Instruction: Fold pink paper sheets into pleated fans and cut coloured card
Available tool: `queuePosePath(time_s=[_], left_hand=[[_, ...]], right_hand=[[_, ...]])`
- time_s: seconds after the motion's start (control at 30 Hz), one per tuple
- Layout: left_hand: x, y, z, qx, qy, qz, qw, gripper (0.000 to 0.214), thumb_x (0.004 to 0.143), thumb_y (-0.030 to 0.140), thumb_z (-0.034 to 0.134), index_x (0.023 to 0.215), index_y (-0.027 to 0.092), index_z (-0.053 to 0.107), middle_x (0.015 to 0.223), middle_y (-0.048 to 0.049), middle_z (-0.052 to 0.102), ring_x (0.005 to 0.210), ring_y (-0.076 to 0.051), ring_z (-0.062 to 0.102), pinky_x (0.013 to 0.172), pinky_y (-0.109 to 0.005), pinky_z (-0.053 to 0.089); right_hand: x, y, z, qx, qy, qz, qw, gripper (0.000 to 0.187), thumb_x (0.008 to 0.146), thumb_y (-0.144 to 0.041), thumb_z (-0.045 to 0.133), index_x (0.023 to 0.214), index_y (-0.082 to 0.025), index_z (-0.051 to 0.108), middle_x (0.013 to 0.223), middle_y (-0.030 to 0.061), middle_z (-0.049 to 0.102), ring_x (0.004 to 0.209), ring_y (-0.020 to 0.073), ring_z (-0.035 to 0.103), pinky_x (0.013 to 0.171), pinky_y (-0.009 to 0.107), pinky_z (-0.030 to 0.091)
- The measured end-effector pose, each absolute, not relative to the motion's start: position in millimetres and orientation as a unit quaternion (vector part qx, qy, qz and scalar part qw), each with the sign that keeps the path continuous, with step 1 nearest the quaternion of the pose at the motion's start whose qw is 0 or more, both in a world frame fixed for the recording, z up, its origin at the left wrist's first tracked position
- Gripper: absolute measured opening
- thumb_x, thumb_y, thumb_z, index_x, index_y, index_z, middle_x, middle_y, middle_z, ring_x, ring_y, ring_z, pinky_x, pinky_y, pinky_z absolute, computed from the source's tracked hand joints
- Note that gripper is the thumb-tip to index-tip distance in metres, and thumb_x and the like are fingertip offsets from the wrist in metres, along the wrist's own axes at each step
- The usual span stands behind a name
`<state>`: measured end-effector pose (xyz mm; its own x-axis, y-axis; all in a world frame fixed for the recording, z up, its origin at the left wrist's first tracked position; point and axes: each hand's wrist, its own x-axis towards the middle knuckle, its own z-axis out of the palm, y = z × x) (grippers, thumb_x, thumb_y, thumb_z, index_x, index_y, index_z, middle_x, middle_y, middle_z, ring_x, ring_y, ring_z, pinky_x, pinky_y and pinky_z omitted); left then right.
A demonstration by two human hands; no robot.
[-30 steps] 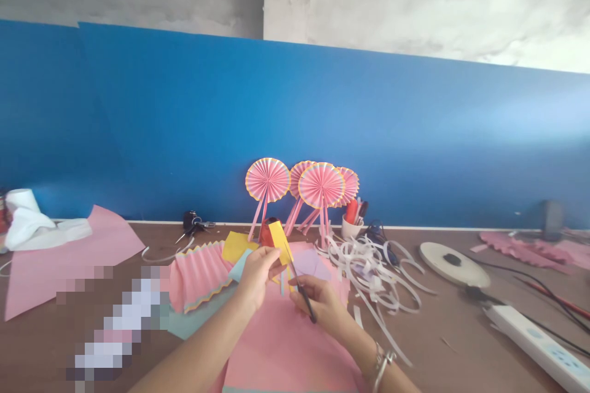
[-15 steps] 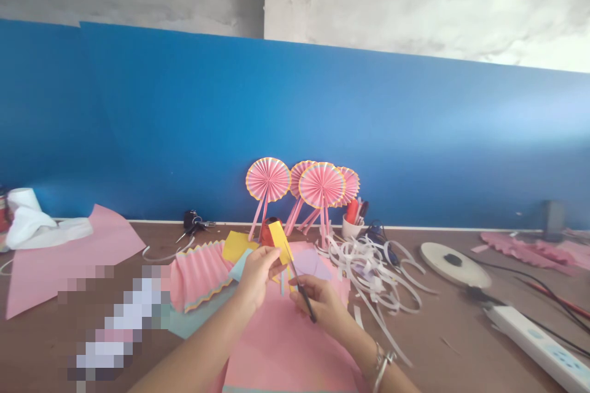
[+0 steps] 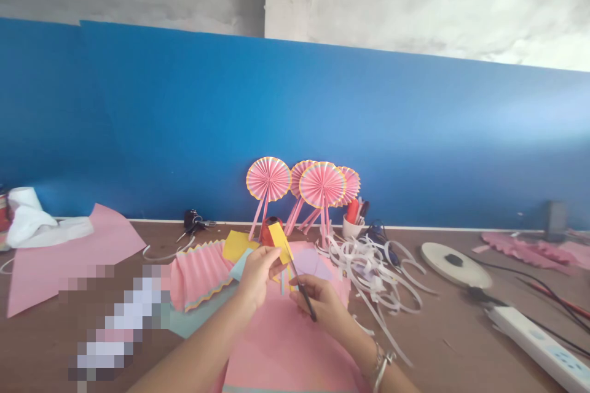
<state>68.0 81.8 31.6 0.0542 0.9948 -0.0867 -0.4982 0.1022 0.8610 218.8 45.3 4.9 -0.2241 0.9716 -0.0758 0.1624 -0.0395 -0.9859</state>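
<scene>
Yellow paper strip (image 3: 279,242): pinched upright in your left hand (image 3: 259,276), fingers closed on its lower end. Held this close to the blades, the strip stays steady.
Black-handled scissors (image 3: 304,299): gripped in your closed right hand (image 3: 322,307), blades reaching up to the strip's edge.
Pink paper sheet (image 3: 286,344): below the strip.
Pleated pink paper (image 3: 199,276): left of the strip.
White paper offcuts (image 3: 369,270): heaped right of the strip.
Pink paper rosettes (image 3: 322,185): standing beyond the strip, on paper sticks.
</scene>
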Motion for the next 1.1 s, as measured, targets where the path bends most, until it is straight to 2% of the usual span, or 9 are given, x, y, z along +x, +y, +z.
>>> queuePosePath(time_s=[0.67, 0.87, 1.1], left_hand=[[67.7, 83.2, 30.8, 0.328, 0.369, 0.576, 0.651, 0.03, 0.056, 0.034, 0.079, 0.064, 0.016, 0.056, 0.069, -0.0036, 0.067, 0.068, -0.014, 0.064, 0.071, -0.026, 0.053], [66.6, 82.8, 35.7, 0.342, 0.372, 0.571, 0.647, 0.033, 0.062, 0.04, 0.075, 0.077, 0.016, 0.059, 0.074, -0.0052, 0.069, 0.07, -0.017, 0.066, 0.068, -0.028, 0.053], [66.6, 79.9, 39.6, 0.352, 0.391, 0.569, 0.632, 0.032, 0.057, 0.039, 0.075, 0.063, 0.018, 0.052, 0.063, -0.0018, 0.067, 0.065, -0.017, 0.066, 0.064, -0.027, 0.05]], right_hand=[[220.1, 44.5, 8.9, -0.513, -0.593, 0.497, 0.372, 0.042, 0.063, -0.049, 0.071, 0.085, -0.015, 0.06, 0.046, -0.0049, 0.053, 0.041, 0.009, 0.045, 0.043, 0.021, 0.033], [219.5, 44.8, 8.5, -0.518, -0.588, 0.5, 0.369, 0.042, 0.062, -0.048, 0.071, 0.086, -0.015, 0.061, 0.045, -0.0052, 0.052, 0.041, 0.0099, 0.047, 0.042, 0.021, 0.035], [218.3, 44.6, 5.2, -0.511, -0.591, 0.506, 0.364, 0.041, 0.064, -0.046, 0.069, 0.089, -0.015, 0.062, 0.047, -0.0044, 0.054, 0.042, 0.0102, 0.05, 0.043, 0.021, 0.037]])
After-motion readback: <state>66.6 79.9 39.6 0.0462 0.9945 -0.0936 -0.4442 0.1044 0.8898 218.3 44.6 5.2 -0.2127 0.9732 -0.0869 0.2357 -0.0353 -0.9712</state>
